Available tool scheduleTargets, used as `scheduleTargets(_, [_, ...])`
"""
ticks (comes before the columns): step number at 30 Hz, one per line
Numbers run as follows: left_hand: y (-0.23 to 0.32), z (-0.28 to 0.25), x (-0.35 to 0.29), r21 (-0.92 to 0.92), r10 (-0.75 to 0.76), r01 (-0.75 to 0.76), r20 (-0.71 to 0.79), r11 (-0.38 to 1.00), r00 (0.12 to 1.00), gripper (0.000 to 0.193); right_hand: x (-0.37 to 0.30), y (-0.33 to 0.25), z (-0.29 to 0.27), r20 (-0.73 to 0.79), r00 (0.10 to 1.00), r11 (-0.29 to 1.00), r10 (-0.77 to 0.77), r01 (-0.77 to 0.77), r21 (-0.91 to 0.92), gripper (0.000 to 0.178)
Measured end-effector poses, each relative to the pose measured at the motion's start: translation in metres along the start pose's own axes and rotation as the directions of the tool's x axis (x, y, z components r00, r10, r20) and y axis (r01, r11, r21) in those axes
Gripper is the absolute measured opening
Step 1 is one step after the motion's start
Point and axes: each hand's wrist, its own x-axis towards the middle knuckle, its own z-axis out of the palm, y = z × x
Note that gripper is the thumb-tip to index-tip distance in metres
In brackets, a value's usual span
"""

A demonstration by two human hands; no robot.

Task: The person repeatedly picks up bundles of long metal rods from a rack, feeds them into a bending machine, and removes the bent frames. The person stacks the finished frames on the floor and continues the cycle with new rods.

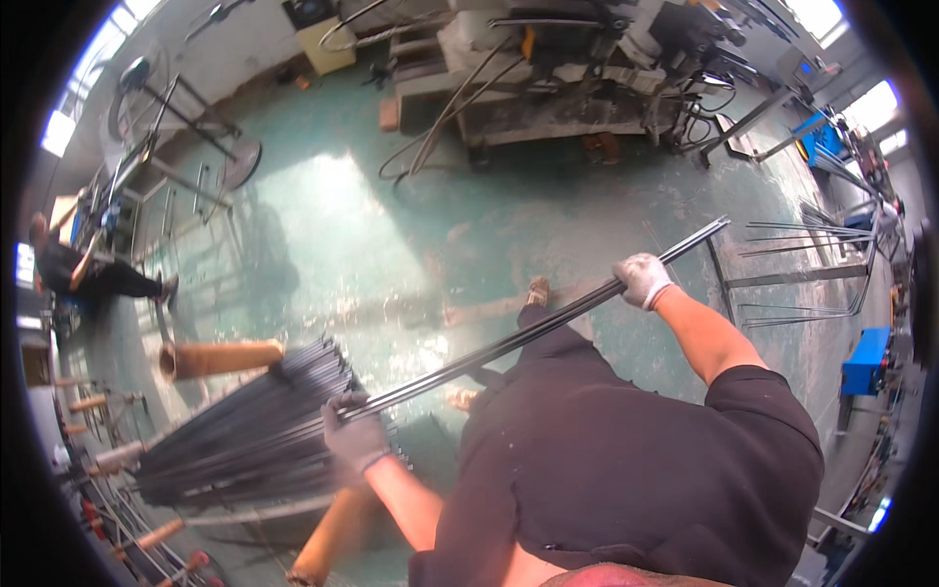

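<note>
A thin bundle of long, dark metal rods (499,347) slants across in front of my body, its far end up to the right. My right hand (643,281), in a pale, stained glove, is closed around the bundle near that end. Lower on the left, my left hand (354,431) in a grey glove grips the same rods. Just beyond it lies a large pile of similar dark rods (249,426), fanned out at its near end. The held rods overlap the pile, so their left ends cannot be told apart from it.
Brown cylindrical posts (220,359) stand around the pile. On the right a metal rack (797,277) carries more rods, near a blue box (867,361). Machinery with hanging cables (567,112) stands ahead across the green floor (333,264). Another person (93,274) works at far left.
</note>
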Motion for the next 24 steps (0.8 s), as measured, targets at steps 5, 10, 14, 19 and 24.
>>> scheduleTargets(5, [0.028,0.141,-0.027,-0.317,0.013,0.117,0.379,0.941,0.925,0.015,0.014,0.198,0.003,-0.274,0.876,0.915,0.396,-0.353,0.193,0.01])
scheduleTargets(10, [-0.034,0.29,-0.037,-0.177,0.027,0.098,0.592,0.979,0.805,0.01,0.083,0.304,0.073,-0.168,0.246,0.269,0.954,-0.465,0.843,0.035])
scheduleTargets(14, [-0.134,0.38,-0.036,-0.027,-0.006,0.026,0.574,0.999,0.819,0.019,0.123,0.134,-0.092,0.136,0.96,-0.97,0.243,0.24,0.041,0.027])
scheduleTargets(19, [-0.155,0.471,-0.011,0.104,-0.126,0.071,0.758,0.992,0.64,0.026,0.195,0.19,-0.101,0.222,0.825,-0.848,0.52,0.466,0.255,0.012])
scheduleTargets(24, [-0.096,0.516,0.062,-0.018,0.019,-0.007,0.845,1.0,0.535,0.037,0.215,0.31,-0.108,0.174,0.675,-0.688,0.717,0.643,0.336,0.024])
